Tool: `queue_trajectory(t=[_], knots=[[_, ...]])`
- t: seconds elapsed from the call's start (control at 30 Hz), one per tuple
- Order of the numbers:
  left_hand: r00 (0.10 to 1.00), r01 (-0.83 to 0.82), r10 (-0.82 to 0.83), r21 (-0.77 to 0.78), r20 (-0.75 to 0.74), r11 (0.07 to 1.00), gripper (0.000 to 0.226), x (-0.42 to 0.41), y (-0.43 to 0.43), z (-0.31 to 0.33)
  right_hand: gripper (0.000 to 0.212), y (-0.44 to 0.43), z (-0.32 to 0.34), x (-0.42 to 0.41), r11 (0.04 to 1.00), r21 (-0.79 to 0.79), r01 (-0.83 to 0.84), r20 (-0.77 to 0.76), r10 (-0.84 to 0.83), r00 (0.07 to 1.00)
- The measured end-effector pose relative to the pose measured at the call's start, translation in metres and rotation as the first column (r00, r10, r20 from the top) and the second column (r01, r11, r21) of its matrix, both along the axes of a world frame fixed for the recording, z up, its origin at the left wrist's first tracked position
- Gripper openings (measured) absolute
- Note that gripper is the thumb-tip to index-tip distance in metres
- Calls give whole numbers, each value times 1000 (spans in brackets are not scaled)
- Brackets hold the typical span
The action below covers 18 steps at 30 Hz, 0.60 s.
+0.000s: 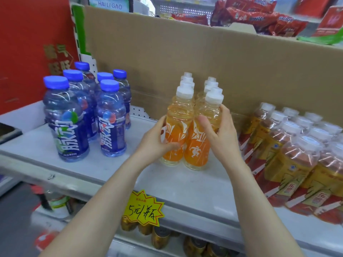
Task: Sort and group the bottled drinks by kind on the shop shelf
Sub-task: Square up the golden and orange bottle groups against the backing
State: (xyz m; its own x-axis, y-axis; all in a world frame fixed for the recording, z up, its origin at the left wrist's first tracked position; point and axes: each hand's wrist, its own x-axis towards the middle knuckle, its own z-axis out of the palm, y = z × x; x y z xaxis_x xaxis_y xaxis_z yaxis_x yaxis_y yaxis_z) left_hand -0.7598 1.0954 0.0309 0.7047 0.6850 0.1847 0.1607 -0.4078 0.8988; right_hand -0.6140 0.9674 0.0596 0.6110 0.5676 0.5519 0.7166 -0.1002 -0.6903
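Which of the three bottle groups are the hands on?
The middle one: orange-labelled plastic bottles with white caps, held between left hand and right hand.

"HAI LI GAO" stands on a sign (109,5) at the upper left. The blue-capped bottles (68,130) at left carry 脉动 in white. A yellow starburst price tag (143,208), lower centre, reads 5元/瓶 in handwriting. The red-and-gold bottles (289,182) at right show 乐. White characters on the orange bottles (196,141) are partly covered and cannot be read.
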Motion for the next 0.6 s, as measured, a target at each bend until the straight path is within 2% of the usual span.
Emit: queue_trajectory(t=[0.07,0.1,0.17,0.23,0.3,0.37,0.43,0.47,0.53,0.6], knots=[[991,-132,129,177,32,975,81,-22,-4,2,65,-6,10,-3,998,5,68,-2,-68,998],[979,-195,167,301,117,934,72,-38,-4,2,62,-8,16,-7,990,66,124,10,-125,992],[915,-372,205,533,347,760,48,-75,2,5,52,-7,31,-23,937,274,218,54,-242,969],[795,-586,249,595,553,551,35,-112,18,11,38,6,44,-52,861,465,206,142,-302,943],[703,-702,315,549,638,454,40,-145,44,15,27,33,50,-85,851,511,120,227,-269,936],[697,-713,417,505,583,487,60,-172,76,18,26,69,48,-119,910,414,36,274,-162,948],[766,-641,481,444,426,627,83,-189,105,19,41,106,41,-149,979,206,-15,255,-39,966],[816,-574,461,392,349,719,90,-194,116,20,52,122,38,-161,996,89,-26,217,6,976],[898,-419,344,294,274,859,90,-198,131,22,61,144,31,-177,997,-62,-48,120,55,991],[938,-304,235,283,255,910,80,-203,138,23,52,154,26,-186,996,-84,-31,66,36,997]])
